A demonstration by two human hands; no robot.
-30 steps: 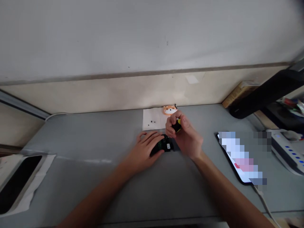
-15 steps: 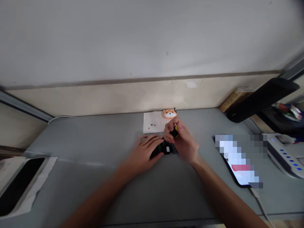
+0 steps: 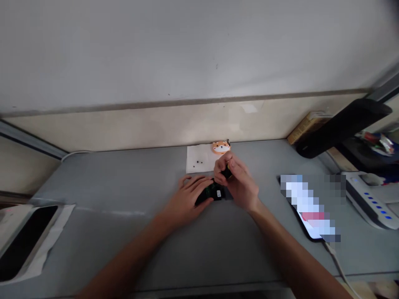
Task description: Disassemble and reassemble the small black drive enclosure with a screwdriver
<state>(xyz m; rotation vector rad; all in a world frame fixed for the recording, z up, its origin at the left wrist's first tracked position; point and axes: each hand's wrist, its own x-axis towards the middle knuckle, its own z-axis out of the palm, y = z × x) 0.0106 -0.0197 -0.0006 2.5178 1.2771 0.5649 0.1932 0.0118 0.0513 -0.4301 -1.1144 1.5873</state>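
Note:
A dark, flat electronic device (image 3: 215, 192) with a green-tinged circuit board and a small white label lies on the grey desk. My left hand (image 3: 190, 196) grips its left side, fingers across the far edge and thumb along the near edge. Above the device's right end, my right hand (image 3: 237, 179) is closed round a black-and-yellow screwdriver (image 3: 227, 170); only part of its handle shows, and its tip is hidden. Just beyond is a sheet of white paper (image 3: 204, 151) with several tiny dark pieces (image 3: 197, 162), perhaps screws. An orange-and-white animal-face case (image 3: 221, 147) sits at the paper's far right.
A lit phone (image 3: 307, 211) with a cable lies right of my right arm, beside a white power strip (image 3: 368, 199). A tall black cylinder (image 3: 343, 128) leans at the back right. At far left a dark-screened phone (image 3: 29, 241) rests on white paper. A wall closes off the back.
The view has shifted slightly. Both hands keep nearly the same places, and the right fingers have changed their hold a little on the screwdriver handle.

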